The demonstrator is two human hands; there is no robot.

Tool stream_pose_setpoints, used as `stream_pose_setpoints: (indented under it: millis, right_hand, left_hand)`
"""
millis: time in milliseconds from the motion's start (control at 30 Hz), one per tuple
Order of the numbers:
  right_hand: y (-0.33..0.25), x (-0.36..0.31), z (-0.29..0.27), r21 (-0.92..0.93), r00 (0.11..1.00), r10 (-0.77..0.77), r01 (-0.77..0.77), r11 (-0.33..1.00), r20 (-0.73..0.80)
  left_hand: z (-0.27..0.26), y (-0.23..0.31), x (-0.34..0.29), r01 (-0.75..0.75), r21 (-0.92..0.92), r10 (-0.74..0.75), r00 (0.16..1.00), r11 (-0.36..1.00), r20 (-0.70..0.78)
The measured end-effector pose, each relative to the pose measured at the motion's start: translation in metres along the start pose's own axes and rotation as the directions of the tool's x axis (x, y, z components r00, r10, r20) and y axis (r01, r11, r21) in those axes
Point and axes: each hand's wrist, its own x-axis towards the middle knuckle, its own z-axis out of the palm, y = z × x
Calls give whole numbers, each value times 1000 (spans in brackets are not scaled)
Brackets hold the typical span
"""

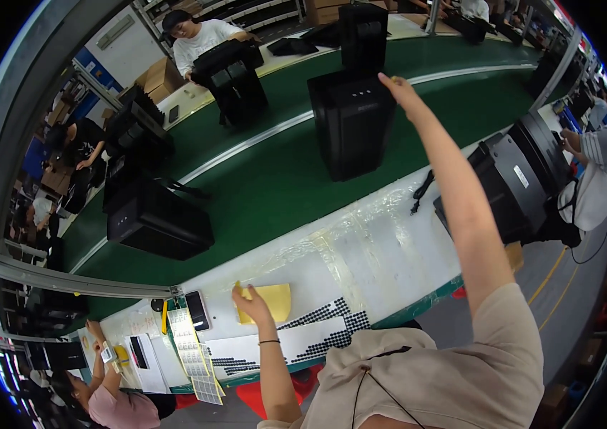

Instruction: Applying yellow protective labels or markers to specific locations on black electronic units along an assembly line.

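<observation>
A tall black box-shaped appliance (352, 125) stands upright on the green conveyor, with a row of small light marks on its upper front. My right hand (405, 94) reaches far forward, its fingers bent against the appliance's top right corner; the far side of that contact is hidden. My left hand (255, 309) hovers over or rests on a yellow sheet (275, 300) on the white worktable, its thumb and fingers apart. A small yellow patch shows at one left fingertip. Beside that hand lies a white sheet with rows of round black dots (321, 332).
More black appliances stand along the conveyor, one at left (160, 222) and one at the back (364, 36). A phone (197, 310) and label sheets (190, 343) lie left of my left hand. Black units (503, 182) crowd the right. Co-workers sit across and beside me.
</observation>
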Motion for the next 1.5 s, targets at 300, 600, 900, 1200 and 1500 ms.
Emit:
stream_pose_setpoints:
  millis: [300, 600, 900, 1200, 1500]
  right_hand:
    - [8, -91, 7, -9, 917, -360, 364, 931, -172]
    - [64, -233, -61, 585, 821, 457, -566, 580, 342]
    - [142, -341, -32, 525, 678, 534, -732, 433, 505]
    - [60, -290, 75, 614, 800, 287, -592, 521, 527]
    - [73, -312, 99, 357, 668, 400, -703, 615, 628]
  left_hand:
    - [70, 99, -10, 738, -379, -189, 558, 559, 808]
    - [176, 166, -49, 933, -259, 406, 141, 252, 903]
    - [65, 162, -17, 311, -538, 324, 535, 783, 780]
    - [-31, 153, -29, 264, -677, 345, 701, 687, 624]
    - [-66, 82, -95, 176, -405, 207, 643, 897, 737]
